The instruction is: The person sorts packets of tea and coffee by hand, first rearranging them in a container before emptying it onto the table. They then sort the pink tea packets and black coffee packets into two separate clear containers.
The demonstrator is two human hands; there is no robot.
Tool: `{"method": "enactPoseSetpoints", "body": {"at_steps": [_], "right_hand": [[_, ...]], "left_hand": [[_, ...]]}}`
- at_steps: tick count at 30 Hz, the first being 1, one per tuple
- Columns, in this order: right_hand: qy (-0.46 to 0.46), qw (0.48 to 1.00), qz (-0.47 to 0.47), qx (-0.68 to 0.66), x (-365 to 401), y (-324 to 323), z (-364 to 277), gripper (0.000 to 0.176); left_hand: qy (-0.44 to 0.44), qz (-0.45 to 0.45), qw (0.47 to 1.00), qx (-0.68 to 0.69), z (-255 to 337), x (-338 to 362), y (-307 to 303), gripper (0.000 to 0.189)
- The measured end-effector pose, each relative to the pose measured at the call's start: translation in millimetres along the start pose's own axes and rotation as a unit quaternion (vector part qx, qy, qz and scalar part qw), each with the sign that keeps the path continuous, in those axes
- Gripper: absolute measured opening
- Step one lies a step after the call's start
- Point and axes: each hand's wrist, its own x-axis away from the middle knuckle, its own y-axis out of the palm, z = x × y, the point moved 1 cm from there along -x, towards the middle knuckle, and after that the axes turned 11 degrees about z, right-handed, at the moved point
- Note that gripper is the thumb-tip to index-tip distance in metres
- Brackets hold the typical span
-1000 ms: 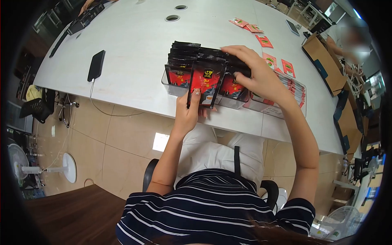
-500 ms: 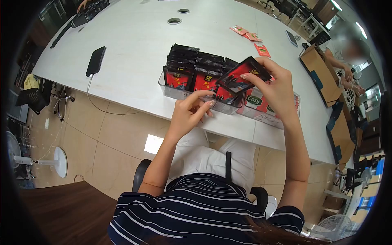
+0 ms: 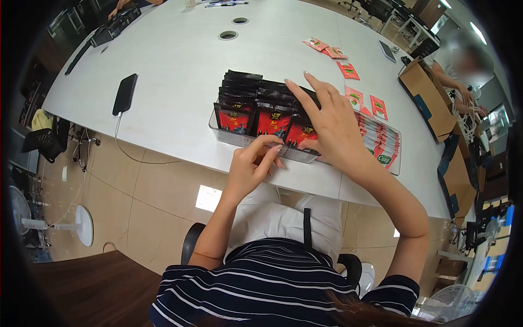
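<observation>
Rows of black and red coffee sachets (image 3: 234, 119) marked G7 stand upright in a clear plastic box (image 3: 227, 136) near the table's front edge. My left hand (image 3: 251, 166) is closed at the front wall of this box, thumb and index finger at its rim. Over the rightmost row of coffee sachets, my right hand (image 3: 339, 129) is spread wide, its thumb against the front sachet and its fingers reaching toward the back. Red and white Cozy sachets (image 3: 385, 144) fill a clear section to the right, partly hidden by my right hand and forearm.
Loose pink-red sachets (image 3: 347, 71) lie on the white table (image 3: 180, 87) behind the box. A black phone (image 3: 126, 94) on a cable is at left, another phone (image 3: 387, 50) at far right. Open cardboard boxes (image 3: 430, 103) stand at the right edge, near a person (image 3: 457, 82).
My right hand has let go of the coffee sachet it held tilted above the box and now spreads over the right row. My left hand stays at the box's front.
</observation>
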Motion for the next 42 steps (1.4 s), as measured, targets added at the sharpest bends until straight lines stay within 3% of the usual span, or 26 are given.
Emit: {"method": "enactPoseSetpoints", "body": {"at_steps": [4,7,13,16,25,28,31,34,35,39,41,42], "right_hand": [[0.039,0.996,-0.076,0.002,2.0,18.2,8.5,0.128],[0.044,0.994,-0.098,0.025,-2.1,22.2,7.5,0.132],[0.057,0.994,-0.093,0.016,-0.5,26.3,5.4,0.13],[0.081,0.985,-0.152,-0.012,-4.9,22.1,6.8,0.129],[0.052,0.996,-0.072,0.015,3.9,25.2,10.1,0.126],[0.057,0.995,-0.076,-0.019,5.6,20.3,14.3,0.12],[0.057,0.994,0.034,-0.087,17.4,9.6,16.5,0.098],[0.116,0.983,0.079,-0.12,34.8,-16.7,27.4,0.075],[0.151,0.975,0.107,-0.122,44.1,-26.9,32.9,0.055],[0.328,0.898,0.243,-0.161,99.6,-43.4,56.4,0.035],[0.381,0.869,0.294,-0.117,133.7,-34.9,67.1,0.032],[0.405,0.852,0.319,-0.094,148.1,-28.3,70.5,0.031]], "left_hand": [[-0.005,0.015,1.0,0.011,-2.2,0.4,2.2,0.013],[-0.006,0.023,1.0,0.014,-3.0,0.9,3.2,0.013],[-0.009,0.004,1.0,-0.014,-2.2,0.7,1.7,0.013],[-0.005,-0.004,1.0,-0.012,-1.9,-0.4,1.2,0.013],[0.002,0.021,1.0,0.005,-2.7,0.5,5.0,0.015],[0.009,0.026,1.0,0.005,-3.6,1.6,6.1,0.015],[0.019,0.034,0.999,0.004,-1.5,2.9,6.1,0.017],[-0.042,0.037,0.992,0.111,6.2,6.1,-4.2,0.021],[-0.041,0.011,0.992,0.122,16.3,7.0,-7.4,0.023],[0.107,-0.006,0.971,0.213,80.1,13.8,-0.7,0.028],[0.204,-0.048,0.936,0.282,113.0,18.7,4.5,0.037],[0.211,-0.13,0.901,0.356,122.7,20.9,8.5,0.044]]}}
